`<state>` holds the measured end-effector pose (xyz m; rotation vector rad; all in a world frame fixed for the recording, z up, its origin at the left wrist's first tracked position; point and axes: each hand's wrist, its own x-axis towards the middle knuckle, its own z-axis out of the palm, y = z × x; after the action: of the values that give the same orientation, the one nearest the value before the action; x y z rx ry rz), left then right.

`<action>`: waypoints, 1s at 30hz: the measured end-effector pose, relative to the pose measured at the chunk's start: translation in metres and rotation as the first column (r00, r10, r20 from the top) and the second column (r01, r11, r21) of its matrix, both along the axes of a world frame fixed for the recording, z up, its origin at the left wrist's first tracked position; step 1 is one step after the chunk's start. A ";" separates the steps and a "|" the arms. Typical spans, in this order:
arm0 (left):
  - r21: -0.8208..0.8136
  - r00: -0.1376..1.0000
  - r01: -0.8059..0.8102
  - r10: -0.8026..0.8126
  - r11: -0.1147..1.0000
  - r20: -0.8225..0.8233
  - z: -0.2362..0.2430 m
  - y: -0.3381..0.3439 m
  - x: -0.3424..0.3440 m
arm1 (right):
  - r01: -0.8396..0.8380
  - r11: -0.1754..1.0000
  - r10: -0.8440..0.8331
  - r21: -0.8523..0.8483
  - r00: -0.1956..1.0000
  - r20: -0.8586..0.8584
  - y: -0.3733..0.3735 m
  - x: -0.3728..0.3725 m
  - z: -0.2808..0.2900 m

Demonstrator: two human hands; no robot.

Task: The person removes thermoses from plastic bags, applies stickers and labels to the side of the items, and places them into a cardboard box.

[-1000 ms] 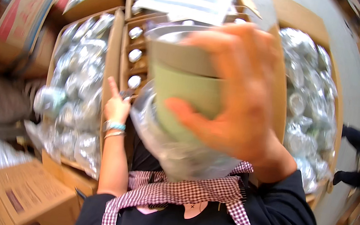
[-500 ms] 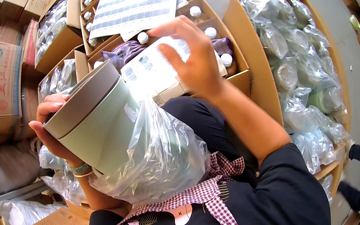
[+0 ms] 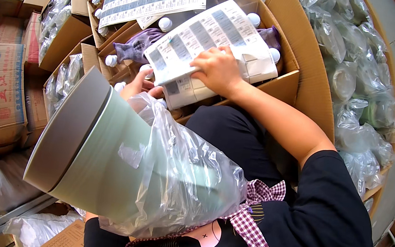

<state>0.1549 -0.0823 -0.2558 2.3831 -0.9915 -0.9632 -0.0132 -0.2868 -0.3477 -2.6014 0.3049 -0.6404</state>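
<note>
Red-printed carton: stood (image 3: 5,93) at the far left.
Pale green pot: held (image 3: 110,151) tilted before the torso, with its grey rim (image 3: 70,129) turned left; what supports it underneath cannot be told. Half a second ago the rim was gripped by the left hand.
Clear bag: wrapped (image 3: 188,179) around the pot's narrower end, which is rested near the checked apron (image 3: 261,242).
Left hand: brought (image 3: 136,88) from the rim to the near left corner of the label stack; its fingers are curled, and whether a label is pinched cannot be told. The wrist is hidden behind the pot.
Purple cloth: tucked (image 3: 140,44) beside the stack, among white-capped bottles (image 3: 165,24).
Label stack: laid (image 3: 217,28) across the near edge of the divided carton (image 3: 286,86), to the left of its near right corner, as before.
Right hand: lowered (image 3: 221,73) onto the stack, whereas it was raised above it half a second ago with fingers parted; the fingers are now bent over the sheet, and whether they pinch it cannot be told.
Bagged containers: heaped (image 3: 361,98) in the open carton (image 3: 317,49) at the right.
</note>
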 end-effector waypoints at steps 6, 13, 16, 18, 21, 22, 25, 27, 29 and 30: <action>-0.466 0.926 0.190 0.000 0.864 0.378 -0.013 -0.022 0.000 | -0.067 0.970 0.079 0.234 0.996 -0.039 -0.028 0.010 0.037; -0.655 0.966 -0.236 0.099 0.718 -0.239 -0.026 -0.029 0.000 | -0.113 0.985 0.084 0.129 0.973 0.217 -0.019 0.013 0.075; -0.671 0.947 -0.276 0.074 0.688 -0.313 -0.030 -0.032 -0.001 | -0.112 0.989 0.091 0.096 0.976 0.197 -0.005 0.012 0.074; -0.597 0.916 -0.374 0.179 0.710 -0.360 -0.031 -0.030 -0.006 | -0.082 0.990 0.059 0.112 0.980 0.188 0.000 0.017 0.071; -0.604 0.939 -0.338 0.212 0.721 -0.272 -0.028 -0.028 -0.003 | -0.084 0.974 0.049 0.213 0.985 0.168 0.002 0.022 0.068; -0.687 0.967 -0.256 0.182 0.680 -0.180 -0.029 -0.032 -0.001 | -0.089 0.975 0.052 0.203 0.982 0.180 0.002 0.023 0.068; -0.767 0.955 -0.292 0.140 0.571 -0.260 -0.010 -0.044 -0.017 | -0.100 0.977 0.068 0.186 0.982 0.176 0.001 0.025 0.067; -0.731 0.943 -0.283 0.044 0.621 -0.329 -0.021 -0.031 -0.002 | -0.112 0.976 0.091 0.185 0.989 0.120 0.002 0.025 0.066; -0.722 0.926 -0.310 0.024 0.618 -0.376 -0.023 -0.027 -0.001 | -0.117 0.976 0.085 0.186 0.982 0.170 0.004 0.025 0.066; -0.723 0.925 -0.316 0.030 0.614 -0.379 -0.024 -0.026 0.000 | -0.121 0.975 0.084 0.185 0.977 0.195 0.005 0.025 0.066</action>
<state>0.1546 -0.1083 -0.2799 1.4775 -0.7877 -0.6300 0.0116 -0.2818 -0.2818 -2.3327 0.1638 -0.7697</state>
